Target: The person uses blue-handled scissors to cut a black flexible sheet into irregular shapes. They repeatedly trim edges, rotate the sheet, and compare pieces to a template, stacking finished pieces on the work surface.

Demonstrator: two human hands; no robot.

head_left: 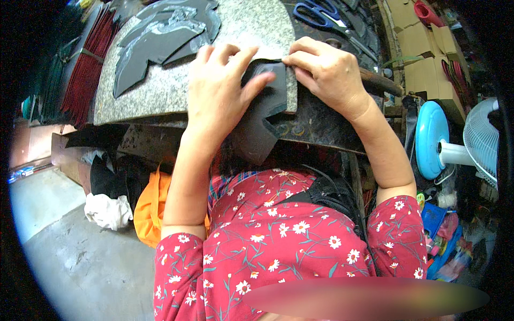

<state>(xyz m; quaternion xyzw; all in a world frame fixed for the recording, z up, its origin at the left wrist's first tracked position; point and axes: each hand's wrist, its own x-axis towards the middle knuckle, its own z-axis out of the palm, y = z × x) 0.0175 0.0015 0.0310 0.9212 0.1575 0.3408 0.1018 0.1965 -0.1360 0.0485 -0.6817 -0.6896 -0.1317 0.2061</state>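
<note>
A dark grey, leather-like cut piece [261, 120] with a notched edge hangs over the near edge of the stone slab [251, 27]. My right hand [329, 75] is closed in a pinch on the top corner of this piece. Over its left side is my left hand [220, 80], fingers bent and apart, its thumb stretched out across the dark surface. Whether that thumb touches the piece I cannot tell. Several similar dark pieces [142, 61] with pointed edges lie overlapping on the slab to the left, some with pale, shiny smears.
Blue-handled scissors [318, 16] lie beyond my right hand, near a wooden handle [380, 81]. Bundled red cords [88, 67] hang at far left. An orange bag [150, 208] and white cloth [108, 210] are below. A fan [484, 139] with a blue base [431, 140] stands right.
</note>
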